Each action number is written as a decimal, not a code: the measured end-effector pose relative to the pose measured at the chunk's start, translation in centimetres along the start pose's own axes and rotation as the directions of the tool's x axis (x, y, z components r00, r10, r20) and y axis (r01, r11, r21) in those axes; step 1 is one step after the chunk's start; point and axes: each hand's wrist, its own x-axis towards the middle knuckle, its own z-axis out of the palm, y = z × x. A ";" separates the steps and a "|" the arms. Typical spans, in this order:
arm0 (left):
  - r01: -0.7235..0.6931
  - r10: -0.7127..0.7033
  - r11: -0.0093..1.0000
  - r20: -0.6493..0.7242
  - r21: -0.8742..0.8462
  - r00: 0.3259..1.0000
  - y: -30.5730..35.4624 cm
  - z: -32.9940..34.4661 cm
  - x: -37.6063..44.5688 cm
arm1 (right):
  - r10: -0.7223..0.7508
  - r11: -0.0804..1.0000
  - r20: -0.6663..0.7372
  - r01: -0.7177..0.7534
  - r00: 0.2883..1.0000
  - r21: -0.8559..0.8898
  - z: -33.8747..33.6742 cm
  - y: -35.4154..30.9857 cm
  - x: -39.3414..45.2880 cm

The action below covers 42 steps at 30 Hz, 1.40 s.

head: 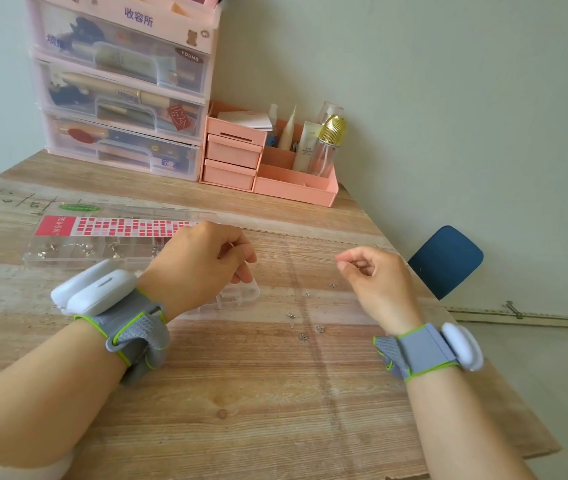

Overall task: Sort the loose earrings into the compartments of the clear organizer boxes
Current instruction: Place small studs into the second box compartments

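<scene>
A long clear organizer box (78, 252) lies at the left with several earrings in its compartments and a red-patterned label on its open lid. A smaller clear box (244, 296) sits partly under my left hand (202, 261). That hand hovers over it with curled fingers and pinches a thin wire earring (231, 244). My right hand (372, 275) is raised above the table, thumb and forefinger tips pressed together; anything between them is too small to see. Several loose earrings (303, 337) lie scattered on the wooden table between my hands.
A pink drawer tower (119, 98) and a peach desk organizer (293, 188) with bottles stand at the back against the wall. The table's right edge (483, 358) runs diagonally, with a blue chair seat (445, 261) beyond it. Both wrists wear grey straps with white devices.
</scene>
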 end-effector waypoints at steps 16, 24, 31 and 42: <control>-0.021 0.021 1.000 0.011 -0.002 1.000 0.0 0.2 0.0 | 0.025 0.999 0.055 -0.023 0.998 -0.038 0.6 0.3 -0.2; -0.100 0.100 0.994 0.000 0.032 0.995 0.1 0.3 -0.2 | -0.054 0.735 0.343 -0.196 0.938 0.649 0.9 -2.0 -1.0; -0.254 0.254 0.967 0.000 0.027 0.967 0.5 0.5 -0.4 | -0.125 0.581 0.431 -0.286 0.894 0.762 1.0 -2.5 -1.2; -0.353 0.354 0.935 -0.090 0.026 0.931 0.9 0.8 -0.6 | -0.200 0.673 0.461 -0.221 0.864 0.706 1.2 -2.7 -1.6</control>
